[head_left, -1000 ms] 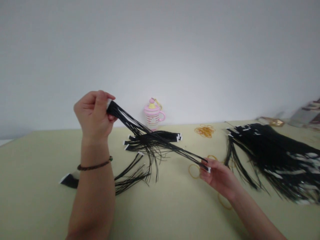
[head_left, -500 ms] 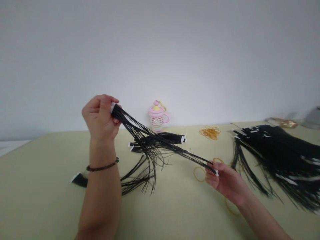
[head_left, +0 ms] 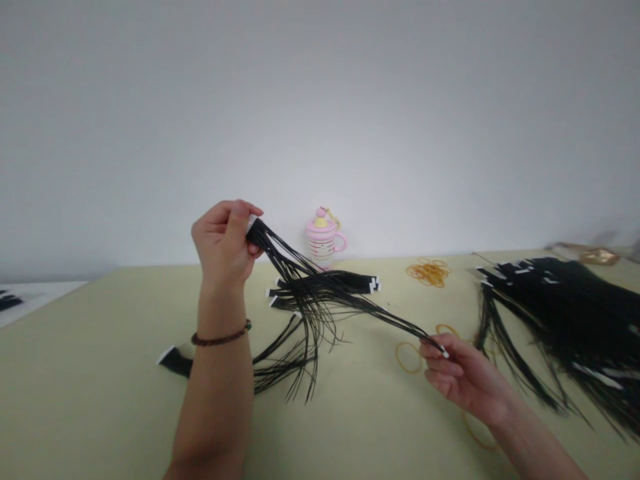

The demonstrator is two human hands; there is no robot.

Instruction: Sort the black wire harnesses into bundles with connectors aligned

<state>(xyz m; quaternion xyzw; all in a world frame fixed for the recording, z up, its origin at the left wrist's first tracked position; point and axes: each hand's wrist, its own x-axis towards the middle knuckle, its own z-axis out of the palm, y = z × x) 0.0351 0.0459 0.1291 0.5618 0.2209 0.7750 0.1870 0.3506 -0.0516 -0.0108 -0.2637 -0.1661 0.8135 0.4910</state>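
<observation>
Raised at centre-left, my left hand (head_left: 227, 240) pinches the white-tipped end of a black wire bundle (head_left: 287, 263). Many of its loose wires hang down over the table. A few strands stretch down to the right, where my right hand (head_left: 463, 373) grips a small white connector (head_left: 444, 351) at their end between thumb and fingers. Beneath the bundle lie other black bundles (head_left: 350, 281) with white ends. Another bundle (head_left: 176, 361) lies partly behind my left forearm.
A pink cup (head_left: 321, 243) stands by the wall. Yellow rubber bands (head_left: 430, 272) lie in a pile, with loose ones (head_left: 409, 357) near my right hand. A large heap of black wires (head_left: 580, 300) covers the right side of the pale green table (head_left: 125, 313).
The whole view has shifted, so the things and both hands appear farther right. The strands between my hands now sag slightly, and both hands keep their grip.
</observation>
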